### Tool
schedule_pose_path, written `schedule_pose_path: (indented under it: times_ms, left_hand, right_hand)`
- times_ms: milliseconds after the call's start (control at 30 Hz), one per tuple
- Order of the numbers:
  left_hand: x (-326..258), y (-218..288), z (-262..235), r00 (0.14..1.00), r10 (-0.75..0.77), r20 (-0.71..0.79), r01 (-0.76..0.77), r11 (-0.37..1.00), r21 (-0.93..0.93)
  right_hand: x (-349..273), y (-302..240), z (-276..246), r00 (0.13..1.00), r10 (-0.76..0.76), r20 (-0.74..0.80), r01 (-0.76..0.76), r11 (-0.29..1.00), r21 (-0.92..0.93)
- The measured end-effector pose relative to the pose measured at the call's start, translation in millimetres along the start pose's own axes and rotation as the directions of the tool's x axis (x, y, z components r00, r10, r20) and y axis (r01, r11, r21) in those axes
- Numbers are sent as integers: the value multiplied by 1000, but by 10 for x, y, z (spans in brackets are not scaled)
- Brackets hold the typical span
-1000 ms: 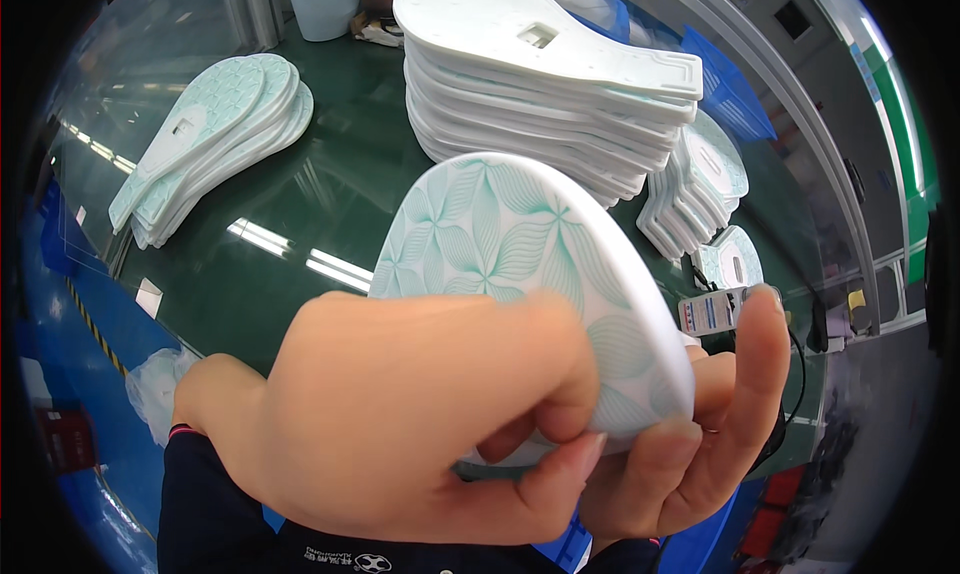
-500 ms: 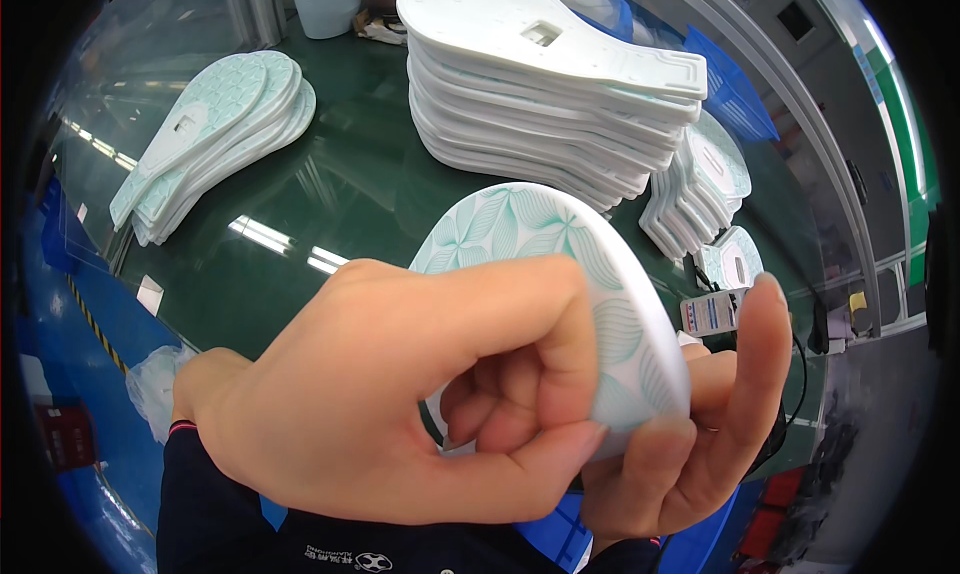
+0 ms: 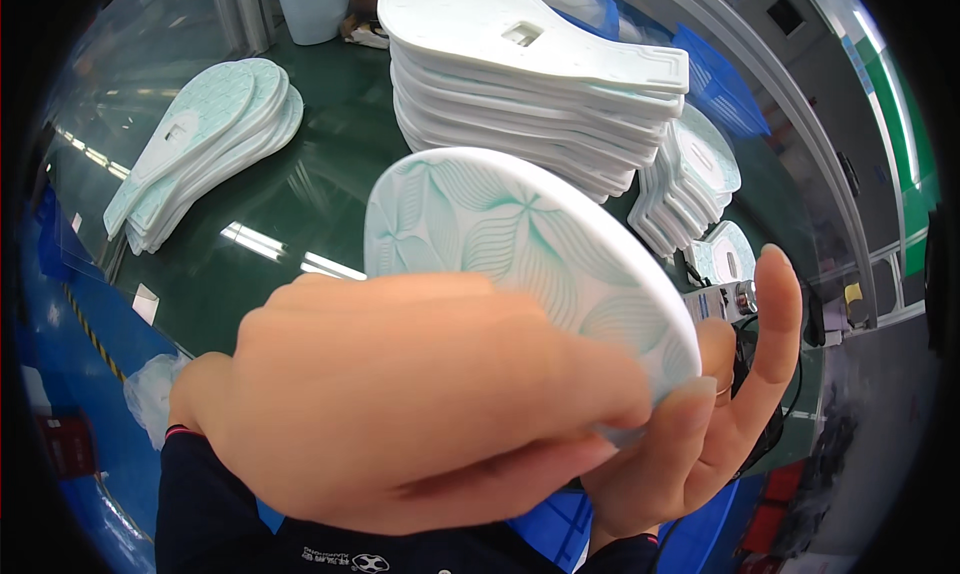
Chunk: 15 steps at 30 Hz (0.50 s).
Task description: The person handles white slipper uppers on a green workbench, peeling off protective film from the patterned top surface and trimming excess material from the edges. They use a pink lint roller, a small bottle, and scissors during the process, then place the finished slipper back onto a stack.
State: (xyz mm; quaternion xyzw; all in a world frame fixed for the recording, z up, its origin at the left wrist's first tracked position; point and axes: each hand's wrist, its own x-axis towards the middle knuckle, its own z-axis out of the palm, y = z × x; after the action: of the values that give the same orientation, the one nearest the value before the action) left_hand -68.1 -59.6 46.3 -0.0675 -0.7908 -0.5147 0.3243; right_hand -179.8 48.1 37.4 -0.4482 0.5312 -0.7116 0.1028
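A white, rounded plastic panel with a green leaf pattern stands tilted in front of me. My right hand grips its lower right edge, thumb on the near side, with one finger raised. Across the lower part of the panel lies my left hand, its fingers curled and thumb and forefinger pinched together close to the right thumb. A small bluish bit shows at that pinch; I cannot tell whether it is panel or something separate. The left hand is somewhat blurred and hides the panel's lower part.
Behind the panel rises a tall stack of white paddle-shaped panels on the green table. A smaller patterned stack lies left. More panels, a small metal-knobbed device and a blue basket are at right. A pale bucket stands far back.
The panel has turned and risen a little, showing more of its patterned face. My left hand has rolled over, so its curled fingers are now hidden behind its back. My right hand keeps its grip.
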Motion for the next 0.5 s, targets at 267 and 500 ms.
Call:
schedule_pose_path:
  times_ms: [267,500]
  left_hand:
    - [20,24,19,997,7,-82,-7,1000,-6]
    - [48,122,-45,987,-159,-16,159,987,-18]
  right_hand:
    - [-40,-15,2,999,17,34,-20,997,75]
    - [-70,-1,-64,995,-15,97,13,1000,23]
